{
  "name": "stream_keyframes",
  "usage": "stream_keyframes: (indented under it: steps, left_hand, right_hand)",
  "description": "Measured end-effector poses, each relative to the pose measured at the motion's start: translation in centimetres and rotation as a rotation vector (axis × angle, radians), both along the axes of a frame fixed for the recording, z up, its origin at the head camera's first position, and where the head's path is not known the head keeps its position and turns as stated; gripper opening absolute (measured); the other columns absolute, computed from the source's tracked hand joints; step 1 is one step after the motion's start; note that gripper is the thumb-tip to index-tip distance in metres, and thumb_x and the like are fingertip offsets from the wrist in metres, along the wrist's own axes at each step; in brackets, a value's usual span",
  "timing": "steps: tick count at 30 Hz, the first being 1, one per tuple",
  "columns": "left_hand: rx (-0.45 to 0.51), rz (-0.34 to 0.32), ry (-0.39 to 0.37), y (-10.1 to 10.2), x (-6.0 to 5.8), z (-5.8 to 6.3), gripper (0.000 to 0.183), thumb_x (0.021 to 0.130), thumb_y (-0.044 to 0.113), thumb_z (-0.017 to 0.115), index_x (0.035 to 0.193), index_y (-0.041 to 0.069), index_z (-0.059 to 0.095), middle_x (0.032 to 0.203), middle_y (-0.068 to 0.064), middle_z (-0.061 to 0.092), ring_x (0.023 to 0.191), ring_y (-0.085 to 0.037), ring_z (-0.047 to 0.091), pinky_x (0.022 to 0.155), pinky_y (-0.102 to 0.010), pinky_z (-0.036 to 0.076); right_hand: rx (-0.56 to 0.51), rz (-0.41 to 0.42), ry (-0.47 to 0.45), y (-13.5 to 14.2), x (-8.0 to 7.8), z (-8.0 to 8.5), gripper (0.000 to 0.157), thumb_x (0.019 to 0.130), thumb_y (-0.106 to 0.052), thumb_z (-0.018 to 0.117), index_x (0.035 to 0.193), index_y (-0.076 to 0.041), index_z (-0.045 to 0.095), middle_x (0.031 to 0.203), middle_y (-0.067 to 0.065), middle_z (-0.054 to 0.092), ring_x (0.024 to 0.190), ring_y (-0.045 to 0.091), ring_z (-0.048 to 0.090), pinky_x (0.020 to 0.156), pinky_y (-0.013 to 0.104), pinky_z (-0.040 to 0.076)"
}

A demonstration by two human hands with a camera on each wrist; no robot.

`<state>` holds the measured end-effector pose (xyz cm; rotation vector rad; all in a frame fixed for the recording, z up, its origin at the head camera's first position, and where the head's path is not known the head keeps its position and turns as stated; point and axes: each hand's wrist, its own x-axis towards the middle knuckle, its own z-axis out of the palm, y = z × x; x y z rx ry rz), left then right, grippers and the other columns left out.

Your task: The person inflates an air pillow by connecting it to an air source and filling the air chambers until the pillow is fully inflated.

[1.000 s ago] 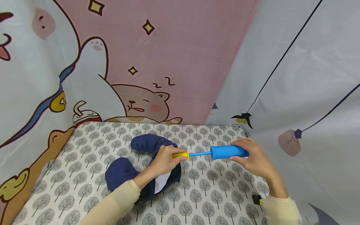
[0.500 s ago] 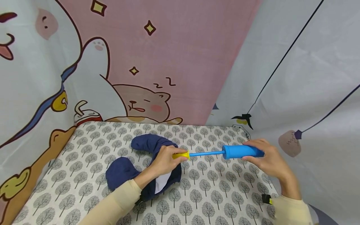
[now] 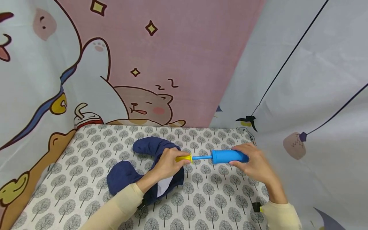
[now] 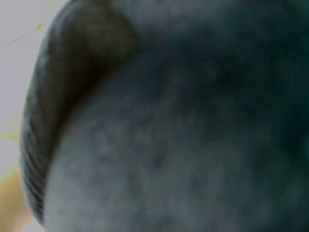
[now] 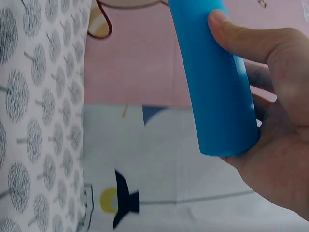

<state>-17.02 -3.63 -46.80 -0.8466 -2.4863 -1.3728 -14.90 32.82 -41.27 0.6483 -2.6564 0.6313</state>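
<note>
A blue hand pump (image 3: 225, 156) with a thin blue rod (image 3: 202, 157) and a yellow end piece (image 3: 184, 157) is held sideways between both hands in the head view. My left hand (image 3: 167, 163) pinches the yellow end piece between thumb and fingers. My right hand (image 3: 254, 161) grips the far end of the blue barrel, also seen in the right wrist view, where the thumb lies along the barrel (image 5: 217, 92). Beneath the left hand and forearm lies a navy U-shaped neck pillow (image 3: 123, 175) with a white patch. Blurred dark fabric (image 4: 154, 135) fills most of the left wrist view.
Tree-patterned cloth (image 3: 201, 198) covers the table. A pink cartoon curtain (image 3: 184, 57) rises behind its back edge, and a pale curtain (image 3: 316, 80) stands close on the right. A small black strap piece (image 3: 256, 207) sits by the right sleeve.
My right hand pulled the barrel to the right, lengthening the visible rod, then moved back left, so less rod shows now. The left hand and pillow stay nearly still.
</note>
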Motion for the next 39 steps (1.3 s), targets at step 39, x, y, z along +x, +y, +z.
stream_keyframes:
  steps: [39]
  left_hand:
    - [-0.055, -0.043, -0.034, -0.5, 0.4, 0.6, 0.031, 0.1, 0.019, 0.088, 0.131, 0.012, 0.086, 0.106, -0.006, 0.086, 0.083, -0.006, 0.063, 0.071, -0.021, 0.056]
  right_hand:
    - [-0.03, -0.023, -0.001, 3.6, 0.6, -0.1, 0.059, 0.086, -0.02, 0.101, 0.14, -0.016, 0.079, 0.139, 0.012, 0.076, 0.125, 0.025, 0.063, 0.096, 0.041, 0.056]
